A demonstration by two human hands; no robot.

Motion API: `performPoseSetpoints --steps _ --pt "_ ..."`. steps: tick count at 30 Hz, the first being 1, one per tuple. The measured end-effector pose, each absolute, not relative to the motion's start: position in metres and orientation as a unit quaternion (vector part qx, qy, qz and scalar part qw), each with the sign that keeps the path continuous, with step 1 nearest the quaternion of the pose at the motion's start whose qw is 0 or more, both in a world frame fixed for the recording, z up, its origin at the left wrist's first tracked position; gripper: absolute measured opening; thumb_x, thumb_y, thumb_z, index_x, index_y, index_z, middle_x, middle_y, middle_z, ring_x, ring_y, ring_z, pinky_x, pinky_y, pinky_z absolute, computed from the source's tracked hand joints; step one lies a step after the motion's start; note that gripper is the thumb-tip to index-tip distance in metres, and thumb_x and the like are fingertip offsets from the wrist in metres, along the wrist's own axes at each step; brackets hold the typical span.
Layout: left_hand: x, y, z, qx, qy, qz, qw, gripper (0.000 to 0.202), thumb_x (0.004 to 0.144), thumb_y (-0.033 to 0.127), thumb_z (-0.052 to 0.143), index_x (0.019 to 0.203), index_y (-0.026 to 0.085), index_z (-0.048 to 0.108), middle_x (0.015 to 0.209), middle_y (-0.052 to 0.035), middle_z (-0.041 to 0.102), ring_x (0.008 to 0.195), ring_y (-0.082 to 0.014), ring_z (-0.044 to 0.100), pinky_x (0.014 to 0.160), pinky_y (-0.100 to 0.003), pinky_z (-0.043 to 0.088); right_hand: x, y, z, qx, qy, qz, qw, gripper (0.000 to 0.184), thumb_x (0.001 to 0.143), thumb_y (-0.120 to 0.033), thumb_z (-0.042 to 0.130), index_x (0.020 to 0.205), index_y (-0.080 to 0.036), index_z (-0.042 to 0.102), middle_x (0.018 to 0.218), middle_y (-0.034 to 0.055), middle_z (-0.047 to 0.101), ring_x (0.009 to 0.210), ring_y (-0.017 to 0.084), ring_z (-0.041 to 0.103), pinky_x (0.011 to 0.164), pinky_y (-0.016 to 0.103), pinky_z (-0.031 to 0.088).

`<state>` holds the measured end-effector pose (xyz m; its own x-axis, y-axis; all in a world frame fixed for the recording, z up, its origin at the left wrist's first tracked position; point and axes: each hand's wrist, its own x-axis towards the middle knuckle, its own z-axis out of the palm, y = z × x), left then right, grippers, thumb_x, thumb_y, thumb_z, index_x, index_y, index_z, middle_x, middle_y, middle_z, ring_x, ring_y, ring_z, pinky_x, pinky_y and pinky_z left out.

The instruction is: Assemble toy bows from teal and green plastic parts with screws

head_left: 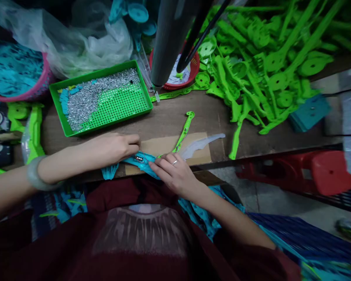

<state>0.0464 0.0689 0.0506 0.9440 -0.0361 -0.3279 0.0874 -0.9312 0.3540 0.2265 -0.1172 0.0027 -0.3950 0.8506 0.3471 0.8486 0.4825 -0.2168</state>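
A blue plastic part (148, 160), with a small shiny metal piece (139, 159) set in it, lies across a cardboard sheet at the bench's front edge. My right hand (175, 171), a ring on one finger, grips the right end of this part. Just above its left end, my left hand (117, 148) is closed in a pinch; whatever is between those fingertips is hidden. Beyond my right hand lie a long green plastic part (183, 132) and a translucent curved piece (201, 145). Another blue piece (109, 171) sits under my left wrist.
A green tray (125, 103) of small metal pieces stands behind my left hand. Green plastic parts (269, 70) are heaped at the right. A grey upright tool (166, 43) hangs by a red basket (194, 64). A pink basket (45, 74) holds blue pieces.
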Motion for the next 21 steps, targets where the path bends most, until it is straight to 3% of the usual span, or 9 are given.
performPoseSetpoints --steps 4,10,21 --pt "0.052 0.071 0.056 0.974 -0.026 -0.185 0.132 0.015 0.093 0.013 0.055 0.100 0.020 0.066 0.105 -0.0031 0.064 0.067 -0.0133 0.063 0.055 -0.027 0.039 0.223 -0.118 0.002 -0.517 -0.830 0.027 0.209 0.023 0.098 -0.013 0.047 0.112 -0.007 0.064 0.088 0.0093 0.066 0.086 0.021 0.051 0.073 0.034 0.042" --pt "0.060 0.069 0.051 0.979 -0.081 -0.157 0.099 0.014 0.090 0.008 0.057 0.086 0.018 0.066 0.089 -0.0025 0.063 0.065 -0.0152 0.062 0.054 -0.030 0.038 0.220 -0.116 0.001 -0.533 -0.820 0.052 0.202 0.022 0.098 -0.013 0.046 0.106 -0.010 0.066 0.088 0.0094 0.063 0.087 0.020 0.048 0.073 0.033 0.043" --pt "0.066 0.064 0.045 0.985 -0.119 -0.113 0.059 0.013 0.089 0.012 0.061 0.078 0.017 0.066 0.089 -0.0053 0.066 0.073 -0.0193 0.063 0.061 -0.032 0.041 0.219 -0.118 0.000 -0.545 -0.815 0.071 0.185 0.028 0.099 -0.013 0.039 0.111 -0.010 0.064 0.093 0.0109 0.060 0.087 0.021 0.045 0.075 0.034 0.043"
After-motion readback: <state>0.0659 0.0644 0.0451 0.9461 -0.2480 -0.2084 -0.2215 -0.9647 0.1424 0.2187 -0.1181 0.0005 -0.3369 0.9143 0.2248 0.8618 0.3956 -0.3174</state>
